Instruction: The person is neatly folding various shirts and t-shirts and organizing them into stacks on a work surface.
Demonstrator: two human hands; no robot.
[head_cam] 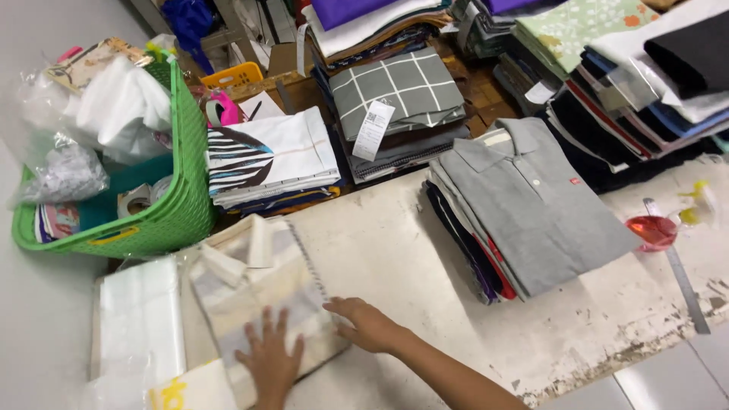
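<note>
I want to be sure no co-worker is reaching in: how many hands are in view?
2. The left hand lies flat on the folded striped shirt in its clear bag; the right hand rests at that shirt's right edge. Nothing suggests others, though the frame cuts off below.

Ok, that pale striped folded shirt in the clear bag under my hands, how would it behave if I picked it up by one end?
Probably floppy: the bagged shirt is soft folded cloth lying flat under the left hand and right hand, so it would likely sag. The glossy plastic looks slippery on the worn table. It seems light, being thin.
</note>
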